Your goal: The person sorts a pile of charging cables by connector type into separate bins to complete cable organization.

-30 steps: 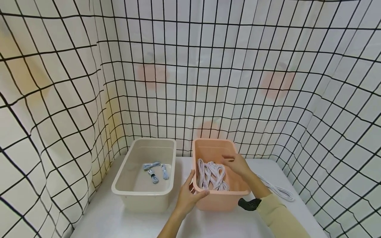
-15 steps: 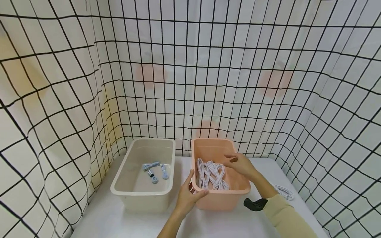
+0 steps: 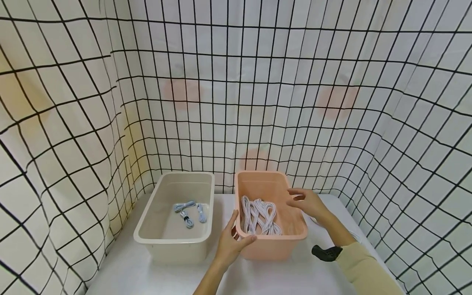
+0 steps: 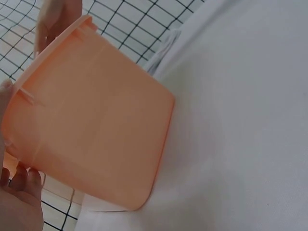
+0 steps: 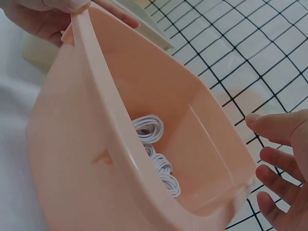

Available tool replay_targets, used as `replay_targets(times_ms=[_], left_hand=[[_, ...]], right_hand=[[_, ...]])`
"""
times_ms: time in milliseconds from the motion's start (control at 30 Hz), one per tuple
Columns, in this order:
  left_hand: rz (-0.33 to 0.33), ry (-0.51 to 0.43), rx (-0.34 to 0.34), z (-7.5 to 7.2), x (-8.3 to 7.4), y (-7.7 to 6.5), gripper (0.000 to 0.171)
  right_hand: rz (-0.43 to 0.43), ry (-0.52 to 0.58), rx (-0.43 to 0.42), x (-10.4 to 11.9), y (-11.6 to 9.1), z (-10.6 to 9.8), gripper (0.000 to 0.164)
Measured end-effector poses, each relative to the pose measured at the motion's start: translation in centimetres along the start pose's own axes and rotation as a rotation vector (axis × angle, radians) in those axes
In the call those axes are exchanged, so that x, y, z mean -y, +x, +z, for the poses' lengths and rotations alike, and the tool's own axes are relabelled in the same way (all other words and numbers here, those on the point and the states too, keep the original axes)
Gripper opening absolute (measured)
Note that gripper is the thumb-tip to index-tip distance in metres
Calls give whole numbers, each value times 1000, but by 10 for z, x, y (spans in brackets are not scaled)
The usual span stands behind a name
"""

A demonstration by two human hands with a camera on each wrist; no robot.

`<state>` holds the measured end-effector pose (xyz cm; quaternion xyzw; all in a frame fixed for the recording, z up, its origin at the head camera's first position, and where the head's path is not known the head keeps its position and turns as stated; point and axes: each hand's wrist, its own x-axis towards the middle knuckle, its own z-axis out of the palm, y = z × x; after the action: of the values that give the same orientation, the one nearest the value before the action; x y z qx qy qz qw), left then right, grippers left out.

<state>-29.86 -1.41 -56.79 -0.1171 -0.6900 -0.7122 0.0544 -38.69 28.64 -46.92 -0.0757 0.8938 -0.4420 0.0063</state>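
Note:
My left hand (image 3: 229, 246) holds the near left corner of a peach plastic bin (image 3: 271, 249), its thumb over the front rim. In the right wrist view that thumb (image 5: 79, 4) presses on the rim. Several bundles of white cord (image 3: 259, 219) lie in the left half of the bin. Just over the bin's right rim hovers my right hand (image 3: 309, 205), fingers loosely bent, with nothing in them. The right wrist view shows the right hand (image 5: 286, 161) apart from the bin. Another white cord (image 3: 355, 237) lies on the table, mostly hidden behind my right forearm.
A beige bin (image 3: 173, 241) stands to the left, with three bundles of light blue cord (image 3: 184, 207) inside. Both bins rest on a white table (image 3: 273, 280). Black netting (image 3: 239, 102) over pale cloth encloses the back and sides.
My right hand has moved rightward, from over the bin's inside to its right rim, covering more of the table cord. The left hand stays on the bin. The head view shifts slightly.

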Motion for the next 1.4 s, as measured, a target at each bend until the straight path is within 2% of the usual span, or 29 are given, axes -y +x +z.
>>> replay_targets(times_ms=[167,433,700,933,1033,1233,1400], left_hand=[[0,9,-3,0,1,0,104],[4,1,-5,-1,1,0,104],[10,9,2,-1,2,1,104],[14,12,-2,-1,1,1,104],[16,13,5,0,1,1,103],[8,21,-4,-2,3,-2,102],[20,1,5,-1,2,0,103]], right_hand=[[5,0,8,-7,-3,-4,68],[35,-23,-23,-25,-5,-8,62],[46,-19,-54,-59,-9,-18,68],[104,29,-85,-89,-17,-29,77],[117,-4,-117,-101,-21,-34,74],[98,-152,-193,-129,-33,-43,64],[75,-252,-209,-157,-46,-57,58]])
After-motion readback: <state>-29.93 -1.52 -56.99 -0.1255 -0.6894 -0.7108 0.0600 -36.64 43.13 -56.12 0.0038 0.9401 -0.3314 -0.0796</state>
